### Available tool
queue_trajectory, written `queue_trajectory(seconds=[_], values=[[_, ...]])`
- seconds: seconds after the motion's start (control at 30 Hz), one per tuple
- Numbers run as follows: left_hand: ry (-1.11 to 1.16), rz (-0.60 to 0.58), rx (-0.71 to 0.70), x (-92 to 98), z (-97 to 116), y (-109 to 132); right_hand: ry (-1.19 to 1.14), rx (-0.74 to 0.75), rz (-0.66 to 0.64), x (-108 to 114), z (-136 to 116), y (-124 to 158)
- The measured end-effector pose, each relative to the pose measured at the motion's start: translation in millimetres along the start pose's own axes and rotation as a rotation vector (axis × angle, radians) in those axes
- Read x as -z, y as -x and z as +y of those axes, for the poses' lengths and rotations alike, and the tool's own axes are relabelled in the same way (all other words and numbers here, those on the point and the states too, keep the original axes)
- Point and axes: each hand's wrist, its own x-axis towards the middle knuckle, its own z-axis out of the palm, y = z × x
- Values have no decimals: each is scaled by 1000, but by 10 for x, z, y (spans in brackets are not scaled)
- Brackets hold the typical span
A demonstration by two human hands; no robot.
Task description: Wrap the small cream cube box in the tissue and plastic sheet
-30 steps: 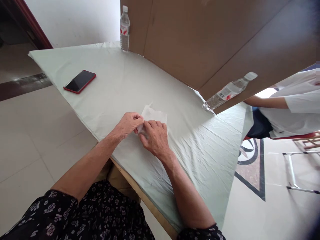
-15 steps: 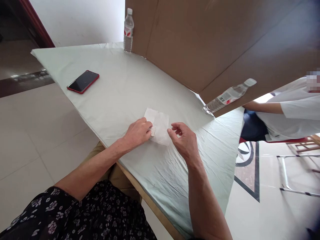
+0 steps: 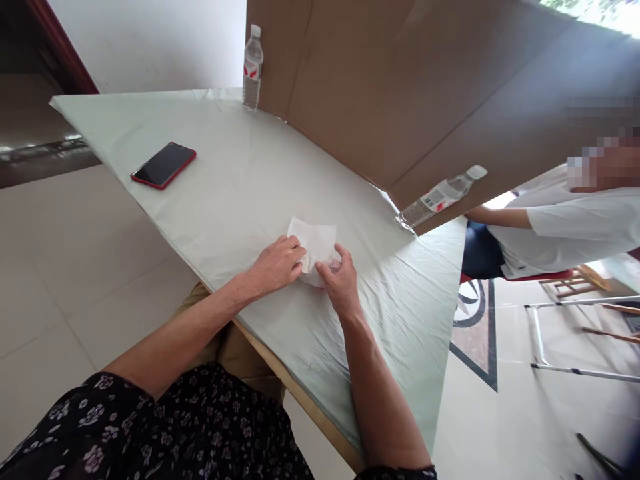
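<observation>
A thin, slightly see-through white sheet of paper (image 3: 320, 237) lies on the cloth-covered table between my hands. My left hand (image 3: 278, 263) is closed at its left side, fingers bent over a small pale piece (image 3: 305, 262) resting on the sheet. Its kind is too small to make out. My right hand (image 3: 341, 279) is at the sheet's near right part, thumb and fingers closed round its edge. That edge is lifted and curled toward the small piece. The fingers partly cover both sheet and piece.
A phone in a red case (image 3: 164, 165) lies at the left. One water bottle (image 3: 253, 68) stands at the back; another (image 3: 441, 197) leans by a tall brown cardboard panel (image 3: 350, 93). A person in a white shirt (image 3: 575, 230) sits beyond it, near a metal frame (image 3: 540, 340).
My right hand has moved left and taken hold of the paper's near right edge, curling it up. My left hand stays at the small piece. The view has shifted slightly.
</observation>
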Motion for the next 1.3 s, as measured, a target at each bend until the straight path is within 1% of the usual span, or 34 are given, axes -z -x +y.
queue_trajectory(seconds=[0.07,0.2,0.43,0.57,0.63,0.7,0.77,0.83,0.9,1.0,1.1,1.17,1.23,1.3], values=[[-22,-27,-16,20,2,-21,-24,45,25,-21,-24,17],[-23,-55,-20,10,-7,-61,-74,42,1,-42,-120,61],[134,-2,16,-79,-63,-75,-87,31,-65,-202,-258,33],[291,59,47,-142,-105,-43,-61,20,-105,-211,-366,56],[410,102,82,-172,-132,-18,-48,24,-141,-197,-426,89],[548,119,151,-179,-153,8,-43,32,-178,-186,-455,124],[677,128,245,-160,-155,35,-39,41,-204,-178,-441,150],[749,156,312,-132,-130,55,-17,65,-221,-172,-398,163],[734,208,334,-120,-86,64,21,112,-238,-164,-354,163],[623,278,330,-149,-16,53,93,187,-280,-140,-342,139],[552,284,325,-200,12,32,143,206,-337,-99,-381,72],[532,277,312,-225,6,22,119,191,-346,-60,-393,-6],[517,281,294,-244,-8,18,56,170,-268,-12,-364,-111],[503,295,273,-268,-22,18,0,116,-135,33,-297,-231]])
